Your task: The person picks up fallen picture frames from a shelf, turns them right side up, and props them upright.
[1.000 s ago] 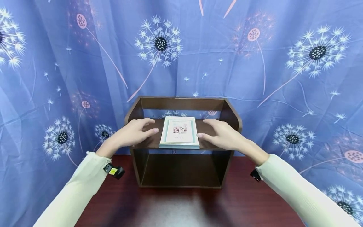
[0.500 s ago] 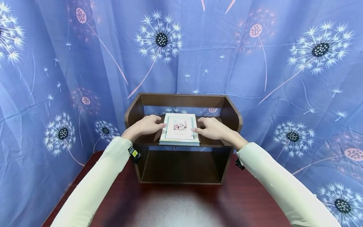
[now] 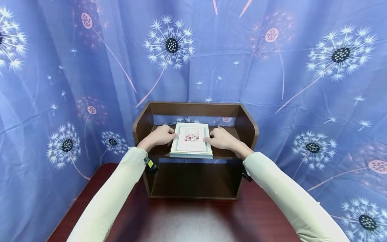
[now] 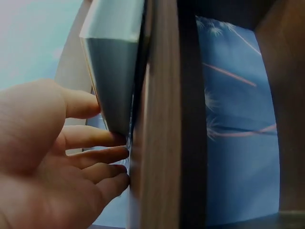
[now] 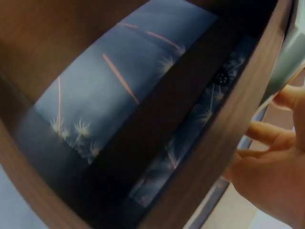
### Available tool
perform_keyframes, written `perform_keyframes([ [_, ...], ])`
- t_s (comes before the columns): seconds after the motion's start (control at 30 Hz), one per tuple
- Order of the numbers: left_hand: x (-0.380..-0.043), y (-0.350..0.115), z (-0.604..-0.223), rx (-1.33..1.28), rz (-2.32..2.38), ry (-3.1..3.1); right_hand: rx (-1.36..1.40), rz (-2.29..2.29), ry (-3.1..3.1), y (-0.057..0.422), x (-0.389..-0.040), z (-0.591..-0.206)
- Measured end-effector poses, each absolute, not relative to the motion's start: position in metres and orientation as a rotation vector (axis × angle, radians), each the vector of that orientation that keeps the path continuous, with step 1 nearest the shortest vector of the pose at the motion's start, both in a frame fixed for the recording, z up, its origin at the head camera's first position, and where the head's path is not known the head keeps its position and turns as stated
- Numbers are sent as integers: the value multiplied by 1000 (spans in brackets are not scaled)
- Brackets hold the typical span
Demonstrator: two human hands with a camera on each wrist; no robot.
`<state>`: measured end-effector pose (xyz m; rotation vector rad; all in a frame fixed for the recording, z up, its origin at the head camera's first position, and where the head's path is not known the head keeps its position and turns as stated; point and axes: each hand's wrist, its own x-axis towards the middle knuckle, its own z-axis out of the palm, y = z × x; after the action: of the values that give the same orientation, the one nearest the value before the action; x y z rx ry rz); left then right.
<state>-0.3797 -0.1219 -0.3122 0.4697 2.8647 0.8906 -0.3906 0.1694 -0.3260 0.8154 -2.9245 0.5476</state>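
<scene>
Holding the pale book [image 3: 195, 147] at its two opposite side edges, the left grip [image 3: 160, 136] and the right grip [image 3: 222, 138] are both clamped on it. In the head view, each thumb lies at or over the cover's edge. In the left wrist view, the index fingertip meets the far lower end of the book's side; whether any fingers reach underneath cannot be told.

Position: the book lies flat, cover up, on the upper shelf [image 3: 223, 154] of a dark brown shelf unit [image 3: 193, 110], near the middle of its width. The unit stands on a reddish-brown table [image 3: 193, 222].

Progress, as judged: two-sided contact is complete. No lift clear of the shelf is visible, so any raising or shifting of the book appears not yet done.

Markings: the cover carries a pink-and-white floral picture on a white panel with a pale blue border. Any lettering below the picture is too faint to read. The left wrist device [image 3: 154, 168] bears a yellow label [image 3: 150, 163], also illegible. No brand can be identified.
</scene>
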Motion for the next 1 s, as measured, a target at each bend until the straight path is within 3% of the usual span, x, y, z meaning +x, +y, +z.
perform_keyframes([
  [0.33, -360, -131, -311, 387, 1211, 2854, 536, 858, -2901, 158, -349, -304],
  [0.63, -348, -126, -289, 342, 1555, 2877, 458, 1439, -2762, 161, -348, -281],
  [1.0, -353, -118, -277, 311, 1735, 2968, 372, 1404, -2614, 159, -352, -269],
])
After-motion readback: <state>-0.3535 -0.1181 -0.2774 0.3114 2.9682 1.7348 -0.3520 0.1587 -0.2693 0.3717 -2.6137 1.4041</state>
